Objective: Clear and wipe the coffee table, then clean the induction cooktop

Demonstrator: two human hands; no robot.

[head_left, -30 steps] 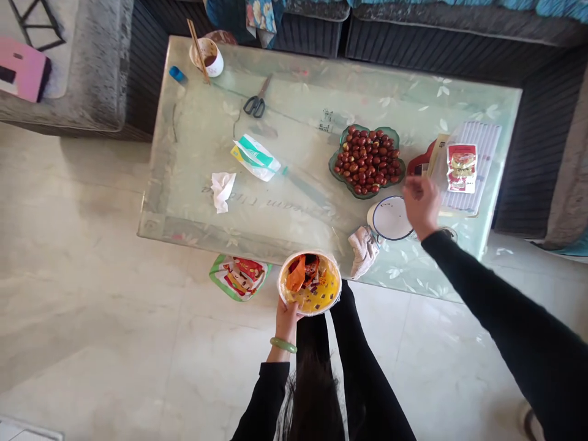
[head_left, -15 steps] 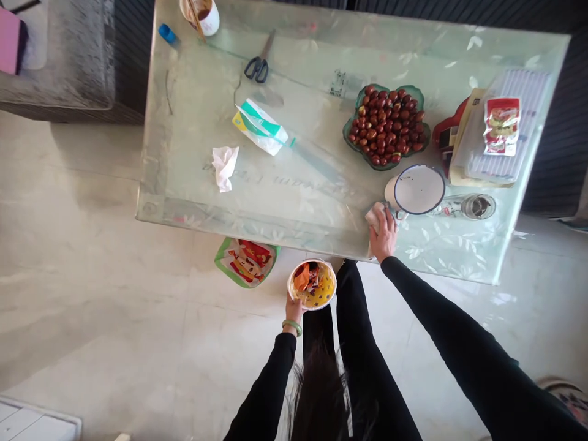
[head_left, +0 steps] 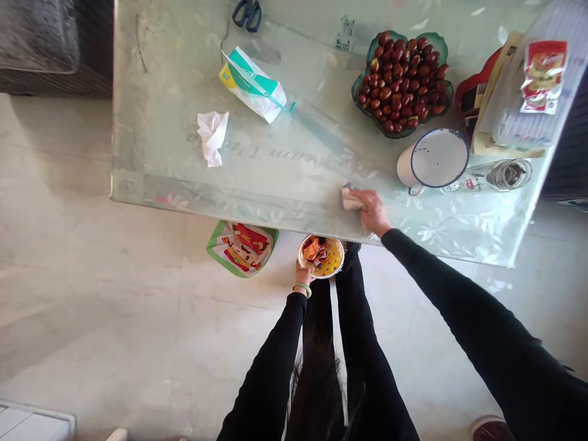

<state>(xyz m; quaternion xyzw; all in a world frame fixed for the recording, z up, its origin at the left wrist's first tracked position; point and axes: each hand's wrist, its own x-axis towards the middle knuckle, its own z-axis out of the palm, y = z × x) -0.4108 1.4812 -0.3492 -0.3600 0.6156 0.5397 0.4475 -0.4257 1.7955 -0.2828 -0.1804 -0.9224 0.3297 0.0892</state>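
Note:
My right hand point(head_left: 374, 211) is closed on a crumpled tissue point(head_left: 353, 199), pressed against the tabletop point(head_left: 294, 159) near its front edge. Below that edge, my left hand point(head_left: 304, 275), with a green bangle at the wrist, grips the rim of a small trash bin point(head_left: 340, 260). Orange and dark wrappers point(head_left: 315, 250) lie inside the bin, whose lining looks yellow. Another crumpled white tissue point(head_left: 213, 138) rests on the left of the table, beside a green and white tissue pack point(head_left: 255, 84).
Right of my right hand stand a white enamel mug point(head_left: 407, 166) and a glass bottle lying down point(head_left: 478, 177). Behind them are a green dish point(head_left: 361, 95) of red jujubes and a stack with a red packet point(head_left: 544, 76). Scissors point(head_left: 248, 13) lie at the back; a green-rimmed stool point(head_left: 243, 248) is below the table.
My right hand has slid left along the table with the tissue, away from the mug. My left hand and the bin have moved slightly toward the table edge. The view has shifted.

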